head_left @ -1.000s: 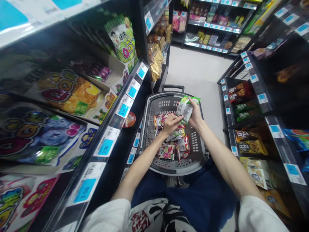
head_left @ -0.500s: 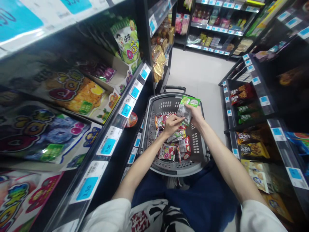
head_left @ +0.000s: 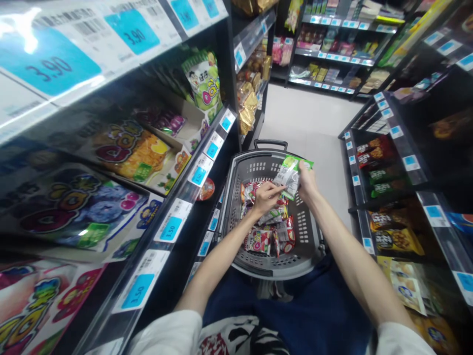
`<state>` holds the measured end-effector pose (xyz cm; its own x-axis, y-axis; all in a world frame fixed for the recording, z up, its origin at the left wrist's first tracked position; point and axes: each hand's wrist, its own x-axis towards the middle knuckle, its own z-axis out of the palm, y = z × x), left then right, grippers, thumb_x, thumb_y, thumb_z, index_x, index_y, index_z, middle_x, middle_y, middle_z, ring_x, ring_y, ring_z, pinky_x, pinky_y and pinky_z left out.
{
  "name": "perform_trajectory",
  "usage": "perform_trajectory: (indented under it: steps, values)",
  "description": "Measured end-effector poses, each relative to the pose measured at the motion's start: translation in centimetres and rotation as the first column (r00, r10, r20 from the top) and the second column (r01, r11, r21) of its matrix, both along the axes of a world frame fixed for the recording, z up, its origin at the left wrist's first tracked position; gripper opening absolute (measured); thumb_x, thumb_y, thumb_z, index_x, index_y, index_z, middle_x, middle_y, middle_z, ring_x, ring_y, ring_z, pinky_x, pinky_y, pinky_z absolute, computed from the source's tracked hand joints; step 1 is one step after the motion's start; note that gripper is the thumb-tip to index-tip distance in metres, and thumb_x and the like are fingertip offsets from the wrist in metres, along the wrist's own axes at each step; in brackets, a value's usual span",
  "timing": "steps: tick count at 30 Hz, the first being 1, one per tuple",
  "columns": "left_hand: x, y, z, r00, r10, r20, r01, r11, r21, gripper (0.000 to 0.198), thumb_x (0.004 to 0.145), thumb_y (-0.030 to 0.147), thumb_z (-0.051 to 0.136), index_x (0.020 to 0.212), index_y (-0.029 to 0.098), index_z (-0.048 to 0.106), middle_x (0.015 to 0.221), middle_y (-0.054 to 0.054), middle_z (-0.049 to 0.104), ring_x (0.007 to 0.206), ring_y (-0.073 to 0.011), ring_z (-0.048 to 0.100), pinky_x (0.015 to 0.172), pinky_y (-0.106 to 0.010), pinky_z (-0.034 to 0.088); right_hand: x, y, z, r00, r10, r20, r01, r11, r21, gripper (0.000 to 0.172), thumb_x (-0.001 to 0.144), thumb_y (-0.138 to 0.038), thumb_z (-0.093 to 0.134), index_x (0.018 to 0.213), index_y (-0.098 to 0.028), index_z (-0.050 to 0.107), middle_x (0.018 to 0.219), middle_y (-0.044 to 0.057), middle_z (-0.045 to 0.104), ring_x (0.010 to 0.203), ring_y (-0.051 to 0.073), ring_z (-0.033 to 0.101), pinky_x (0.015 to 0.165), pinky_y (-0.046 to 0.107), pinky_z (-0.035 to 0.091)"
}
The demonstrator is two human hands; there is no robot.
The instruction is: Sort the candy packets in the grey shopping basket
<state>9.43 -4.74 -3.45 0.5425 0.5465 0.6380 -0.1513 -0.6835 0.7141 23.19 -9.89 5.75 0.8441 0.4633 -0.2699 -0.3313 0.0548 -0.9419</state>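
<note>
Both hands [head_left: 307, 183] pinch crinkly foil packets [head_left: 289, 173] — perforated plastic basket [head_left: 254, 167] below.

White short sleeves [head_left: 166, 333], black-and-red printed front [head_left: 236, 340], navy trousers [head_left: 295, 305], bare forearms

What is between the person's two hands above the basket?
In the head view, a green-topped packet bridges them: the right hand grips its upper end and the left hand touches its lower edge, above the grey basket.

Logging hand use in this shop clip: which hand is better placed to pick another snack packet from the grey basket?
Probably left: the left hand sits low over the packets in the grey basket, while the right hand grips the green-topped packet.
</note>
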Motion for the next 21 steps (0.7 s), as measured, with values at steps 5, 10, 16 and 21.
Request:
perform_trajectory:
  steps: [5, 10, 16, 21]
  values:
    - [0.0, -0.4, 0.2, 0.999, -0.015, 0.032, 0.016, 0.999, -0.030, 0.022, 0.093, 0.027, 0.062, 0.105, 0.027, 0.080, 0.079, -0.005, 0.070, 0.076, -0.0154, 0.061, 0.075, -0.031, 0.049, 0.1, -0.3, 0.7, 0.981, 0.176, -0.081, -0.174, 0.984, 0.032, 0.059, 0.074, -0.081, 0.064, 0.082, -0.022, 0.062, 0.071, 0.002, 0.071, 0.074, 0.023, 0.073, 0.065, 0.035, 0.061]
    - [0.4, -0.4, 0.3, 0.996, 0.054, 0.067, -0.034, 0.966, -0.258, 0.020, 0.088, 0.024, 0.066, 0.100, 0.027, 0.082, 0.084, -0.005, 0.070, 0.080, -0.0151, 0.063, 0.077, -0.031, 0.051, 0.0, -1.2, 2.2, 0.892, 0.443, -0.085, -0.430, 0.892, 0.142, 0.050, 0.068, -0.068, 0.079, 0.084, -0.024, 0.062, 0.077, 0.002, 0.073, 0.082, 0.026, 0.074, 0.068, 0.036, 0.061]
    - [0.5, 0.6, 0.4, 0.989, 0.031, 0.147, 0.073, 0.756, -0.650, 0.031, 0.072, 0.043, 0.081, 0.091, 0.018, 0.079, 0.091, -0.005, 0.069, 0.086, -0.0171, 0.064, 0.081, -0.032, 0.054, 0.4, -1.9, 2.2, 0.870, 0.492, -0.037, -0.483, 0.865, 0.135, 0.059, 0.047, -0.025, 0.098, 0.097, -0.024, 0.067, 0.096, 0.000, 0.076, 0.081, 0.015, 0.071, 0.061, 0.020, 0.054]
    - [-0.2, 1.0, 1.0, 0.994, -0.033, 0.101, 0.097, 0.662, -0.744, 0.048, 0.062, 0.059, 0.084, 0.082, 0.017, 0.073, 0.080, -0.005, 0.071, 0.075, -0.0187, 0.064, 0.078, -0.038, 0.055, 0.2, -1.9, 2.2, 0.858, 0.511, 0.054, -0.514, 0.846, 0.145, 0.061, 0.041, -0.013, 0.098, 0.096, -0.023, 0.073, 0.099, 0.004, 0.078, 0.084, 0.019, 0.074, 0.069, 0.025, 0.062]
